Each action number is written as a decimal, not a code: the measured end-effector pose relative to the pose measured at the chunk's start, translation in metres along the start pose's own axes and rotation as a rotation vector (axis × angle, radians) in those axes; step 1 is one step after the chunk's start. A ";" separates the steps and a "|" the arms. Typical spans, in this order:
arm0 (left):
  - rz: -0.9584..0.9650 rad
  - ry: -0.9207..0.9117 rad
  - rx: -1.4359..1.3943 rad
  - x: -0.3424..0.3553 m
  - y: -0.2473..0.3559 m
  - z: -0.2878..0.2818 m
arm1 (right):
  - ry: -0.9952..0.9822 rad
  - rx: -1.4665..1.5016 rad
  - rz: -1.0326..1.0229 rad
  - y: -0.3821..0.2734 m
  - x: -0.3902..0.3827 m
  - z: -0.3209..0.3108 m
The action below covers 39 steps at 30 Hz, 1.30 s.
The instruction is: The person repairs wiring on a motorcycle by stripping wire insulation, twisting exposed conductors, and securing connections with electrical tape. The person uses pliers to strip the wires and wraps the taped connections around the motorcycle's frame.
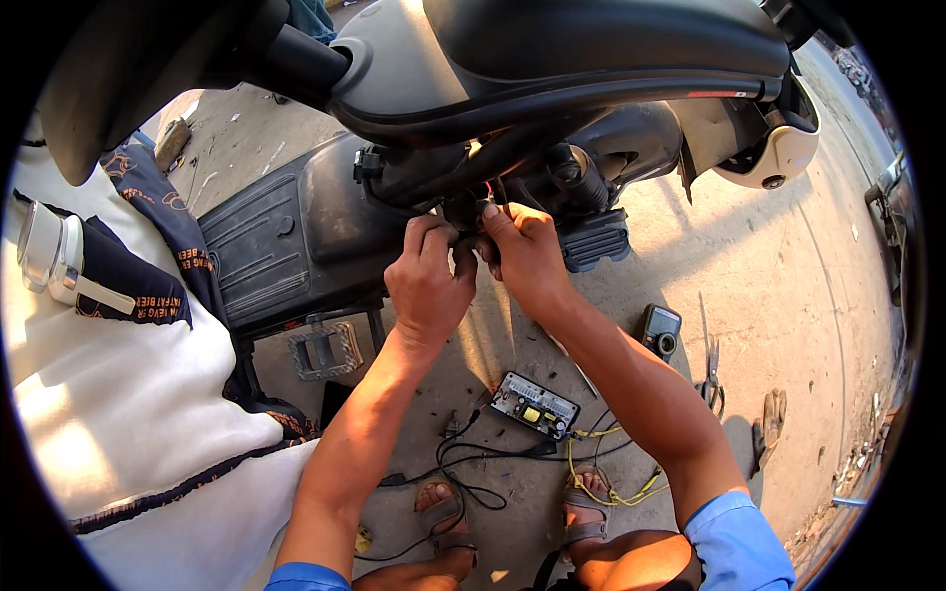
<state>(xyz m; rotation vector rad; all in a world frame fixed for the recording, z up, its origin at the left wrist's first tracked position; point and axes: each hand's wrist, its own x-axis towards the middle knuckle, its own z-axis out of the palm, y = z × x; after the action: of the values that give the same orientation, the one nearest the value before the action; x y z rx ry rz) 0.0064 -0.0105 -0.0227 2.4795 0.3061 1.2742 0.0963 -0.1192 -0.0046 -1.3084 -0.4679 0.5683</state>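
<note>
An electric scooter with a black seat (591,44) stands across the view in front of me. Beneath its seat, my left hand (431,276) and my right hand (524,251) meet among dark parts, fingers bent and pinched together. A short red wire (489,188) shows just above the right fingertips. Whatever lies between the fingers is dark and mostly covered by them, so I cannot make it out. To the right of my hands is a black shock absorber (579,179). The ribbed black footboard (258,241) extends to the left.
On the ground lie an opened charger with a bare circuit board (535,406), black cables (463,451), yellow wires (631,497), a multimeter (661,331), scissors (711,369) and gloves (771,428). A white helmet (788,158) hangs at right. White fabric (148,394) covers the left; a pedal (325,352) sticks out.
</note>
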 end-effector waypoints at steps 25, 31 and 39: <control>-0.723 -0.145 -0.740 -0.022 0.007 0.000 | 0.123 -0.307 -0.067 0.002 0.006 0.004; -1.101 -0.259 -1.171 -0.005 0.012 -0.011 | 0.119 -0.292 -0.066 0.001 0.005 0.003; -1.263 -0.187 -1.401 -0.001 0.005 -0.003 | 0.103 -0.306 -0.069 0.001 0.006 0.000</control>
<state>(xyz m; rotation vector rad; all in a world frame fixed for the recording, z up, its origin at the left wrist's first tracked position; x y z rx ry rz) 0.0037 -0.0151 -0.0202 0.8060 0.5267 0.3456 0.1007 -0.1157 -0.0052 -1.5982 -0.5270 0.3783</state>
